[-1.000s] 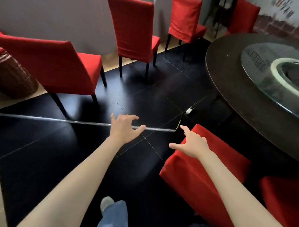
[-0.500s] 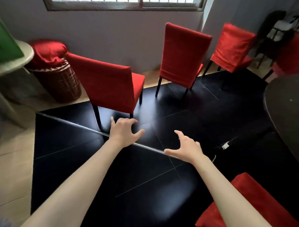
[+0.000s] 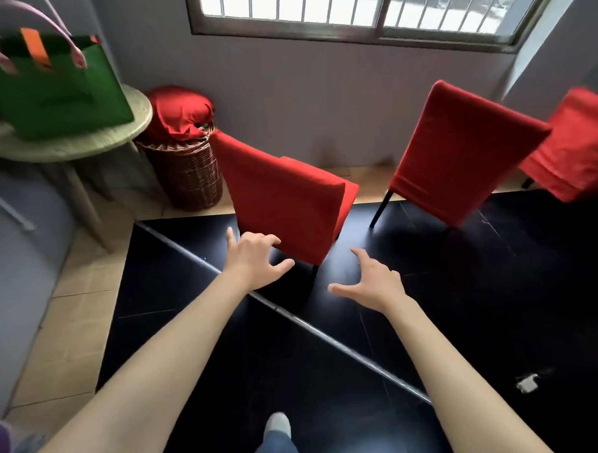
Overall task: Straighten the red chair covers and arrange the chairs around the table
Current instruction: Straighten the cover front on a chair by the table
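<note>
1. Plainly much remains: the nearest red fabric-covered chair (image 3: 283, 206) stands just beyond both hands with its back toward the person, two more red-covered chairs (image 3: 458, 151) stand farther right by the grey wall, and no dining table shows.
2. Left hand (image 3: 254, 259) is spread, fingers loosely bent, holding nothing; whether it touches the cover's lower edge is unclear.
3. Right hand (image 3: 372, 284) is spread too and empty, just right of that chair.

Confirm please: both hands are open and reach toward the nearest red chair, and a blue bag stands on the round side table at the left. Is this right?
One detail is wrong: the bag on the round side table is green, not blue, as the head view shows. The rest holds: the left hand and right hand are open, reaching toward the nearest red chair.
</note>
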`<state>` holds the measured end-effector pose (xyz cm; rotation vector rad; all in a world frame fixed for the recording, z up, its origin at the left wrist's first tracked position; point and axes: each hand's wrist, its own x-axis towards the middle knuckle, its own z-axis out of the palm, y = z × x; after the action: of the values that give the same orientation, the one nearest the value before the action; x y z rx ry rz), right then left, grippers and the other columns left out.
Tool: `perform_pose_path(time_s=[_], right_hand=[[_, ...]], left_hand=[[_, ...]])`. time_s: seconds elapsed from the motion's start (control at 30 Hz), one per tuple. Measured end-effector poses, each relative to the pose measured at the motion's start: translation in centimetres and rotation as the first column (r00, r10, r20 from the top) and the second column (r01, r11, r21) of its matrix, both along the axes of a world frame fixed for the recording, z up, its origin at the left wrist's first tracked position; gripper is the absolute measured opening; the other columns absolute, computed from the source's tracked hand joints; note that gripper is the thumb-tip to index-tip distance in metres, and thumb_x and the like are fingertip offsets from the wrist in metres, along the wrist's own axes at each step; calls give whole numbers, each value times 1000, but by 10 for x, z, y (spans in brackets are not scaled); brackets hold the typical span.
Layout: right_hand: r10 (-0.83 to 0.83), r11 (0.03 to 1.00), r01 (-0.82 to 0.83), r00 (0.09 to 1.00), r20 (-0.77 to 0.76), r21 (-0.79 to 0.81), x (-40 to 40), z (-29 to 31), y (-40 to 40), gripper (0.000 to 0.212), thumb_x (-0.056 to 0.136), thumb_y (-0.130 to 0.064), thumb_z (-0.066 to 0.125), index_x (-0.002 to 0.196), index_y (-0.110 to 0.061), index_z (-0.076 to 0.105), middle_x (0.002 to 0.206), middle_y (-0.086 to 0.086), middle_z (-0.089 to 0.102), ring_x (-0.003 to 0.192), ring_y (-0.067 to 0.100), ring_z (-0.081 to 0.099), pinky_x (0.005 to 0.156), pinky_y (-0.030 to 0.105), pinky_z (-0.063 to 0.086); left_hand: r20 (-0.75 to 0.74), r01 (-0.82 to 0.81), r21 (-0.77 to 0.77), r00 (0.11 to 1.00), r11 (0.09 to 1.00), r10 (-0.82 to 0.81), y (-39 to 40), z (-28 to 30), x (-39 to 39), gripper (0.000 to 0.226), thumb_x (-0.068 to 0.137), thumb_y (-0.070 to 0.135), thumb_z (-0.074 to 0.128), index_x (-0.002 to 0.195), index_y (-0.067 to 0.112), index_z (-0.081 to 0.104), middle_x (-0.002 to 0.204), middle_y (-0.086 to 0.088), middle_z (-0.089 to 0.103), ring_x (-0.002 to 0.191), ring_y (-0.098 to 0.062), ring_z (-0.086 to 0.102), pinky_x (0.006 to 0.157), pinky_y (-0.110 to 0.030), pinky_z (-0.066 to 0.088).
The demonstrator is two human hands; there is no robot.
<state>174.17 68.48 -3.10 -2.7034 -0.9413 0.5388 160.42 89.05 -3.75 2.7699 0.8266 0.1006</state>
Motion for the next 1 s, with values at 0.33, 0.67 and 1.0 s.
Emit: perform_pose_path(time_s=[0.33, 0.67, 1.0], right_hand=[[62, 997, -69, 988, 138, 46, 65, 3, 138, 100, 67, -72, 67, 148, -28, 27, 138, 2, 51, 127, 23, 47, 100, 42, 39], [-71, 997, 75, 970, 230, -5, 95, -7, 234, 101, 68, -74, 64, 149, -25, 29, 150, 1, 36, 139, 21, 30, 108, 42, 32], [-274, 947, 303, 937, 218, -109, 119, -20, 283, 104, 69, -74, 64, 150, -27, 20, 157, 7, 20, 144, 27, 16, 113, 50, 24]], left_hand=[[29, -107, -73, 994, 992, 110, 110, -7, 45, 60, 80, 68, 53, 125, 30, 56, 122, 4, 62, 120, -17, 50, 112, -58, 8], [65, 80, -75, 995, 994, -75, 239, -6, 102, 58, 80, 64, 56, 127, 29, 56, 123, 4, 62, 118, -19, 53, 108, -40, 30], [74, 338, 8, 938, 941, -338, 314, -16, 177, 61, 79, 63, 59, 127, 26, 58, 127, 3, 58, 117, -20, 52, 102, -35, 32]])
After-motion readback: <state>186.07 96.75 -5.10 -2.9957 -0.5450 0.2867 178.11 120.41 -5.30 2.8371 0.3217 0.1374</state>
